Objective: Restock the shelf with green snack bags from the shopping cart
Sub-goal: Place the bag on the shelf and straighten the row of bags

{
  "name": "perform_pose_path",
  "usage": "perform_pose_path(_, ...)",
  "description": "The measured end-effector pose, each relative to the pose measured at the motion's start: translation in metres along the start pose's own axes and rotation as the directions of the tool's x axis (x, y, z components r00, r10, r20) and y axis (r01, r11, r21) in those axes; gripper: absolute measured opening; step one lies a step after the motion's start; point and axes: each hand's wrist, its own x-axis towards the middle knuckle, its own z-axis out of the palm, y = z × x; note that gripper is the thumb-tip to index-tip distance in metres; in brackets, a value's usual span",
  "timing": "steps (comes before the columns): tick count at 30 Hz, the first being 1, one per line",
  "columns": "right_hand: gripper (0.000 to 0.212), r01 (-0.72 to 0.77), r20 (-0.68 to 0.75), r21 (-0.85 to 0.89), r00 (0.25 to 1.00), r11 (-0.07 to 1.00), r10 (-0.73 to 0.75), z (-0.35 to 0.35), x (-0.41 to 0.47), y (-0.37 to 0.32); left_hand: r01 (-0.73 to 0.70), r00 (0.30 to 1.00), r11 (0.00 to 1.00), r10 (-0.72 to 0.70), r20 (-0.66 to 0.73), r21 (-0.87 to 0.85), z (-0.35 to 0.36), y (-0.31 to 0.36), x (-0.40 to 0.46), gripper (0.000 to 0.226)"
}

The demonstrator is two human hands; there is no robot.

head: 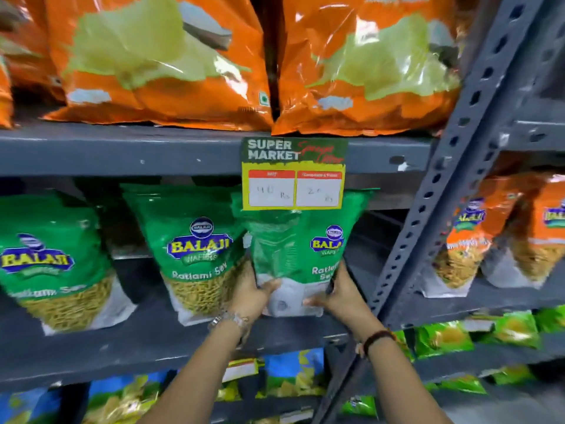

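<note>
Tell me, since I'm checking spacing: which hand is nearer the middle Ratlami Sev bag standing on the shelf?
Left. The left hand is right beside the middle Ratlami Sev bag; the right hand is farther right, across the held bag.

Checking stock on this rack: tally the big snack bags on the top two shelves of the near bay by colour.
Green bags: 4, counting the two in the left hand and right hand
Orange bags: 3 that are clear
Total: 7
</note>
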Motion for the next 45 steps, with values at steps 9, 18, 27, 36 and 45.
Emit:
perform_pose_path(9, 0.081, -0.024, -0.006, 0.071, 1.000, 0.997, 0.025, 0.004, 0.028, 0.039, 0.048, 0.971, 0.998, -0.057, -0.231, -0.048, 0.042, -0.046, 0.013, 0.083)
perform_pose_path(18, 0.075, 0.036, -0.164, 0.009, 0.986, 0.999, -0.034, 0.012, -0.002, 0.049, 0.092, 0.973, 0.978, -0.129, -0.190, -0.190, 0.051, -0.049, 0.011, 0.090)
perform_pose_path(27, 0.070, -0.001, -0.459, -0.091, 0.887, 0.996, -0.041, 0.046, -0.031, 0.053, -0.035, 0.999, 0.972, 0.043, 0.033, -0.231, 0.070, -0.039, -0.005, 0.077)
perform_pose_path(36, 0.056, 0.068, -0.441, 0.043, 0.896, 0.997, -0.042, 0.043, -0.040, 0.065, 0.019, 0.992, 0.986, -0.039, -0.118, -0.168, 0.052, -0.054, 0.002, 0.076)
perform_pose_path(45, 0.043, 0.046, -0.369, -0.078, 0.927, 0.996, -0.072, 0.048, -0.018, 0.074, -0.047, 0.994, 0.999, 0.046, -0.095, -0.003, 0.056, -0.046, 0.029, 0.080)
